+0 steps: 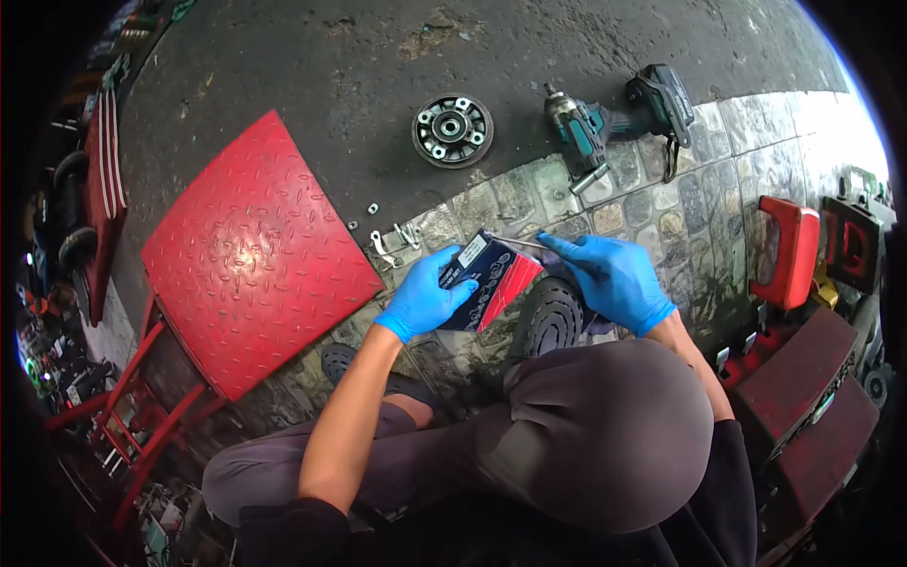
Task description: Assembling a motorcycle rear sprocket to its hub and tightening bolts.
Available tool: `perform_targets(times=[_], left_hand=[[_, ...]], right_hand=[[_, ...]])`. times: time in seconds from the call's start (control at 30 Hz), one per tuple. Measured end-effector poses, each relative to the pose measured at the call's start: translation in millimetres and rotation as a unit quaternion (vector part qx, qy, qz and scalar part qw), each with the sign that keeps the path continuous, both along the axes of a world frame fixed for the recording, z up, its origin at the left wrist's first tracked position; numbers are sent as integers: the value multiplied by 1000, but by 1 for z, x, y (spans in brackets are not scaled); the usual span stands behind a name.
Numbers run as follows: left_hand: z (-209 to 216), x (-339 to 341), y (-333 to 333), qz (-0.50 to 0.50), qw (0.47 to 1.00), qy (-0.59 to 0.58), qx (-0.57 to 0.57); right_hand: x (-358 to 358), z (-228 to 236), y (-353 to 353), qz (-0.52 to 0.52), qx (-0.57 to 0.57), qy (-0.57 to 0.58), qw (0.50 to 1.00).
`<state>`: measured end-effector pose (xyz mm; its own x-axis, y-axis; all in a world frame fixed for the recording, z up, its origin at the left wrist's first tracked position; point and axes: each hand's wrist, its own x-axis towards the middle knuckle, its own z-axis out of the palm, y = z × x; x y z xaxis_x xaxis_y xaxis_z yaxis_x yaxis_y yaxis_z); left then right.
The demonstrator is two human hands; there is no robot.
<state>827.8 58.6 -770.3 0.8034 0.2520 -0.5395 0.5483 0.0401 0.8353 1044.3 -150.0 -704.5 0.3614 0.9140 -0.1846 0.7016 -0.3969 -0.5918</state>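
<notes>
Blue-gloved left hand [425,295] gripped navy-and-red cardboard box [499,283], blue-gloved right hand [614,279] held thin metal rod [520,242]; likely box-handling step, next move needing steady grip.

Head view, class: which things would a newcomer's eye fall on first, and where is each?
The big red tread plate at left probably draws the eye first. Right of it, the blue-gloved left hand grips a dark blue and red box, with the right hand beside it. Above, on the ground, lie a round metal hub and, farther right, a teal-and-black power tool.
</notes>
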Motion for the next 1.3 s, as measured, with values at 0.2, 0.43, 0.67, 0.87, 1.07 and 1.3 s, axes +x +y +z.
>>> perform_targets(times=[0.2,0.43,0.67,0.87,1.07,1.3], left_hand=[[14,3,1,-24,998,33,-43],[33,-67,-5,-55,989,97,-101],[38,-51,-15,12,995,92,42],[32,-10,-12,176,981,-21,-78],[12,-6,-19,196,977,-26,-73],[2,-7,-21,224,969,-61,-84]], right_hand=[[1,-4,10,36,14,0,999],[23,25,21,124,-5,-70,990],[13,62,67,219,27,-93,971],[22,87,83,280,-50,-174,943],[0,83,91,291,-100,-219,926],[-10,74,98,318,-123,-274,899]])
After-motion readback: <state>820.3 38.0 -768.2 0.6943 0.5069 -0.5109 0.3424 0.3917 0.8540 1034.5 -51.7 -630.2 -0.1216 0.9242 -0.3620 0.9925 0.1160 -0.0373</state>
